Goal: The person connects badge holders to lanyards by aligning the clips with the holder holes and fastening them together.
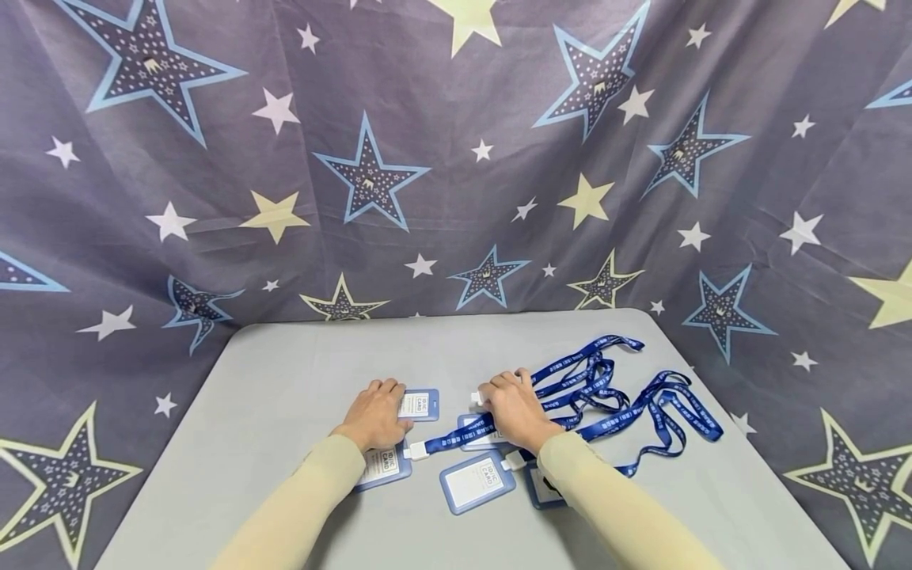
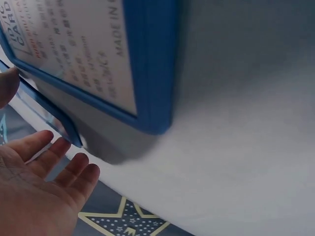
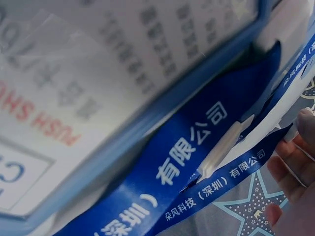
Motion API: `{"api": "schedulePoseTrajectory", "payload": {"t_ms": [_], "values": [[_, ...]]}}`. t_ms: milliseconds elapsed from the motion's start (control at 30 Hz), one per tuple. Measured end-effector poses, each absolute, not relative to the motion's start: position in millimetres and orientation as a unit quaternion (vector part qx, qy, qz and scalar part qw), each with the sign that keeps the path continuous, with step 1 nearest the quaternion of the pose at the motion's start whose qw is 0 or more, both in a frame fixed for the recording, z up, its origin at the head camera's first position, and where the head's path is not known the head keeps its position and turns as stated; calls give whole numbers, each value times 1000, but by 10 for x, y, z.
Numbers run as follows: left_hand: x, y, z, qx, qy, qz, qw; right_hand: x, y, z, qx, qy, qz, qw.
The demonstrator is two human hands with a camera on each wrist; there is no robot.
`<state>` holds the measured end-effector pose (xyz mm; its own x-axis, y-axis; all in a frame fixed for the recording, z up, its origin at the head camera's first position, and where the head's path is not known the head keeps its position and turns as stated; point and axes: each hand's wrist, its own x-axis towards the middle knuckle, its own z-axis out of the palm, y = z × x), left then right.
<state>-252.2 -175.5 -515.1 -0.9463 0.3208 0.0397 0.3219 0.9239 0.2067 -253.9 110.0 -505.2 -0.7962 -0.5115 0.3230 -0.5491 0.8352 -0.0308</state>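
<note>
My left hand [image 1: 374, 416] lies over a blue-framed ID card holder [image 1: 419, 404], its fingers loosely extended at the holder's edge in the left wrist view. Below that wrist is a second card holder [image 1: 385, 467], joined by a white clip [image 1: 417, 451] to a blue lanyard [image 1: 463, 438]. My right hand [image 1: 516, 408] pinches the white end of another blue lanyard [image 3: 246, 169] between thumb and fingers. A third card holder [image 1: 484, 435] lies partly hidden beneath that hand. Nearer me is another card holder [image 1: 477, 483] with its own clip [image 1: 513, 461].
A card holder [image 1: 545, 491] with a dark mark is partly covered by the right sleeve. Several lanyard straps [image 1: 598, 388] spread in loops over the right side of the grey table [image 1: 285, 364]. A star-patterned curtain [image 1: 442, 206] hangs behind and around it.
</note>
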Motion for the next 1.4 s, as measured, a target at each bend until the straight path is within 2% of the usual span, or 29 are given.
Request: {"api": "schedulePoseTrajectory", "payload": {"t_ms": [633, 1400], "values": [[-2544, -1740, -5204, -148, -982, -114, 19, -2565, 1054, -5039, 279, -948, 41, 147], [-2515, -1707, -5175, -143, -982, -124, 12, -2596, 960, -5100, 283, -946, 41, 154]]}}
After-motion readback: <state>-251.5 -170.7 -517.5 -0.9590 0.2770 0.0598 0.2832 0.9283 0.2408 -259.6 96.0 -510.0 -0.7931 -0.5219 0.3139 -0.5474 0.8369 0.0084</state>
